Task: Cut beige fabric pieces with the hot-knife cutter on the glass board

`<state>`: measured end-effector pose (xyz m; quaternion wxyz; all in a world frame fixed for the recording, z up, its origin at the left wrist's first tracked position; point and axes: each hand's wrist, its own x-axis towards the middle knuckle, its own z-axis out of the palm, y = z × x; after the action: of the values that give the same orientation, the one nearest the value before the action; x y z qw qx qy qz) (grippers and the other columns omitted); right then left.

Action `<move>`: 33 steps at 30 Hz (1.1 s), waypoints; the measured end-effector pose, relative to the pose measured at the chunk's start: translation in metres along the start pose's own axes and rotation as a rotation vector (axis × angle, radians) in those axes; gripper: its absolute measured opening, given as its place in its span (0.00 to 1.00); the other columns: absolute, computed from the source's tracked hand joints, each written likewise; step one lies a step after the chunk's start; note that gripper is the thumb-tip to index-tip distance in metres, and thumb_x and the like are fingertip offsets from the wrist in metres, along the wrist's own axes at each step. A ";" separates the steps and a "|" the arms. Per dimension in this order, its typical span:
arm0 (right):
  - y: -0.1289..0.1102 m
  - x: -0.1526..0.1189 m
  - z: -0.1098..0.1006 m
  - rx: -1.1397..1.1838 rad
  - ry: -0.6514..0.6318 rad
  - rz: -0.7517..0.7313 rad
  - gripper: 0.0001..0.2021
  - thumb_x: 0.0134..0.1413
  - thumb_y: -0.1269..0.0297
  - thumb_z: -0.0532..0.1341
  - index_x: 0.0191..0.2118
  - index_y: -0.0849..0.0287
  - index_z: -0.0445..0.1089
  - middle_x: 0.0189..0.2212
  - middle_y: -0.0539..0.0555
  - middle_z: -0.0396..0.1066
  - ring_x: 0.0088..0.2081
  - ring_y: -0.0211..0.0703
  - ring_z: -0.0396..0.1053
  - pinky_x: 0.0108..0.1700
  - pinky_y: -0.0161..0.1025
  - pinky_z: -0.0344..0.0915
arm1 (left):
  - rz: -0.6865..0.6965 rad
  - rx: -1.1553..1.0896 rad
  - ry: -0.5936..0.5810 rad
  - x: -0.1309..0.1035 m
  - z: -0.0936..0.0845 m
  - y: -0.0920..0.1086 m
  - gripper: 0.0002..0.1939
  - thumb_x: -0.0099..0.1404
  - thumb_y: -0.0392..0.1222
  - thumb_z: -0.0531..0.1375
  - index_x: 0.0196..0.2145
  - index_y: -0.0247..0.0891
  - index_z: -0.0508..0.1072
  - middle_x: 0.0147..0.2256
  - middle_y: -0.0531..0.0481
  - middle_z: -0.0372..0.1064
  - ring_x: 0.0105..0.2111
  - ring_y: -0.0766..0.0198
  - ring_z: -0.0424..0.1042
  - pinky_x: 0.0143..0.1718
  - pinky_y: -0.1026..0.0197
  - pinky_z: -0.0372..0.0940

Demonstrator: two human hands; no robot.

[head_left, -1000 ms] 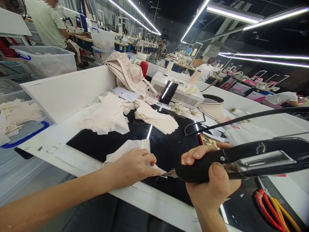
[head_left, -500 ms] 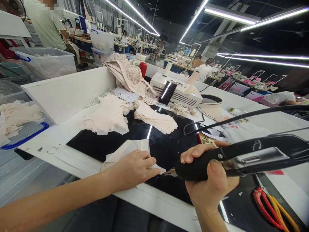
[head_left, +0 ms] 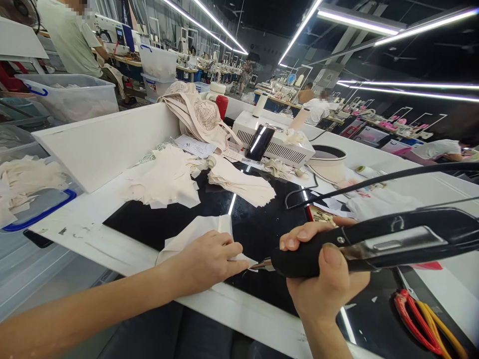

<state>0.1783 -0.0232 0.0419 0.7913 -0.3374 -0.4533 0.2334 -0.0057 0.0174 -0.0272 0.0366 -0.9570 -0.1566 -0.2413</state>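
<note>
At the far left, cream scraps (head_left: 30, 179) filled a clear bin (head_left: 71, 197) beside the worktable (head_left: 82, 227). Further right, a loose heap of cream pieces (head_left: 164, 177) lay on the tabletop, partly over a black sheet (head_left: 262, 224), with a neater stack of pieces (head_left: 243, 182) just beside it. Nearer the person, at the sheet's front edge, the pale cloth (head_left: 194, 232) stretched from upper left down to lower right, narrowing to a corner. The left hand (head_left: 209, 259) lay across it, fingers bent and grasping it, with fabric showing between them; how firmly they gripped could not be told. That corner poked out just right of the fingertips, so the left hand was much the nearer to it. There it met the slim metal tip (head_left: 264, 265) of a black tool (head_left: 303, 257), touching or very nearly so. The tool's long axis ran almost level, its point facing left. The right hand (head_left: 325, 289) was wrapped around the handle, thumb along the near side. Beyond, at lower right, lay red handles (head_left: 415, 319) and yellow handles (head_left: 441, 329).
</note>
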 end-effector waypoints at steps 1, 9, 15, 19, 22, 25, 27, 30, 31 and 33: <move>0.000 0.000 0.000 -0.001 0.002 0.005 0.16 0.56 0.63 0.71 0.48 0.53 0.70 0.27 0.45 0.73 0.23 0.38 0.70 0.25 0.38 0.72 | -0.003 -0.004 0.000 0.000 0.001 0.000 0.13 0.76 0.30 0.57 0.53 0.41 0.76 0.39 0.50 0.73 0.38 0.56 0.71 0.37 0.54 0.68; 0.007 0.006 -0.007 0.004 -0.017 0.022 0.17 0.56 0.61 0.72 0.48 0.52 0.69 0.28 0.45 0.73 0.24 0.37 0.70 0.27 0.38 0.73 | -0.073 -0.203 0.029 -0.011 -0.017 -0.026 0.12 0.78 0.31 0.56 0.54 0.37 0.75 0.50 0.44 0.76 0.48 0.58 0.76 0.51 0.57 0.72; 0.018 0.021 -0.012 -0.004 0.025 0.028 0.18 0.55 0.62 0.72 0.48 0.53 0.69 0.28 0.45 0.73 0.24 0.38 0.71 0.28 0.39 0.73 | -0.123 -0.137 -0.125 -0.029 -0.034 -0.044 0.13 0.76 0.27 0.55 0.52 0.35 0.76 0.50 0.46 0.76 0.48 0.58 0.75 0.50 0.57 0.74; 0.021 0.032 -0.009 0.014 0.055 0.035 0.16 0.55 0.62 0.71 0.47 0.52 0.69 0.27 0.44 0.73 0.23 0.38 0.70 0.28 0.38 0.72 | -0.212 -0.129 -0.210 -0.025 -0.038 -0.025 0.13 0.75 0.27 0.56 0.50 0.37 0.77 0.48 0.46 0.75 0.47 0.56 0.74 0.48 0.56 0.73; 0.020 0.034 -0.006 0.038 0.046 0.039 0.18 0.55 0.60 0.71 0.48 0.52 0.68 0.28 0.44 0.72 0.24 0.38 0.70 0.27 0.37 0.71 | -0.308 -0.249 -0.306 -0.014 -0.049 -0.010 0.09 0.76 0.32 0.59 0.49 0.39 0.78 0.48 0.47 0.73 0.46 0.58 0.75 0.49 0.58 0.71; 0.021 0.031 -0.005 0.042 0.011 0.053 0.19 0.56 0.59 0.72 0.49 0.52 0.67 0.29 0.44 0.73 0.24 0.37 0.71 0.27 0.37 0.71 | -0.404 -0.372 -0.426 -0.002 -0.060 -0.006 0.10 0.77 0.35 0.57 0.47 0.42 0.79 0.44 0.52 0.73 0.41 0.63 0.76 0.43 0.63 0.70; 0.023 0.029 -0.004 0.042 -0.008 0.058 0.19 0.56 0.59 0.71 0.50 0.52 0.67 0.30 0.44 0.73 0.24 0.37 0.71 0.28 0.38 0.71 | -0.424 -0.396 -0.451 0.006 -0.064 -0.010 0.11 0.78 0.35 0.56 0.47 0.43 0.80 0.42 0.53 0.73 0.38 0.65 0.77 0.41 0.64 0.69; 0.026 0.028 -0.003 0.052 -0.027 0.055 0.18 0.57 0.60 0.71 0.50 0.52 0.66 0.30 0.44 0.73 0.25 0.37 0.71 0.29 0.38 0.71 | -0.352 -0.354 -0.395 0.021 -0.060 -0.025 0.08 0.76 0.35 0.61 0.49 0.40 0.77 0.45 0.51 0.74 0.44 0.60 0.77 0.47 0.60 0.70; 0.027 0.028 -0.003 0.057 -0.033 0.053 0.18 0.58 0.60 0.71 0.50 0.52 0.66 0.30 0.44 0.73 0.25 0.36 0.71 0.29 0.38 0.71 | -0.306 -0.358 -0.377 0.026 -0.056 -0.030 0.08 0.75 0.35 0.63 0.50 0.39 0.76 0.47 0.49 0.74 0.48 0.58 0.76 0.51 0.58 0.70; 0.028 0.029 -0.002 0.062 -0.038 0.045 0.18 0.58 0.60 0.70 0.50 0.52 0.66 0.30 0.43 0.73 0.24 0.36 0.71 0.29 0.37 0.71 | -0.201 -0.428 -0.356 0.039 -0.049 -0.041 0.13 0.71 0.35 0.67 0.52 0.39 0.73 0.52 0.47 0.74 0.55 0.56 0.73 0.58 0.54 0.68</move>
<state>0.1916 0.0141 0.0364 0.7870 -0.3186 -0.4531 0.2716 -0.0085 0.0601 0.0342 -0.2181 -0.9500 -0.2002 -0.0994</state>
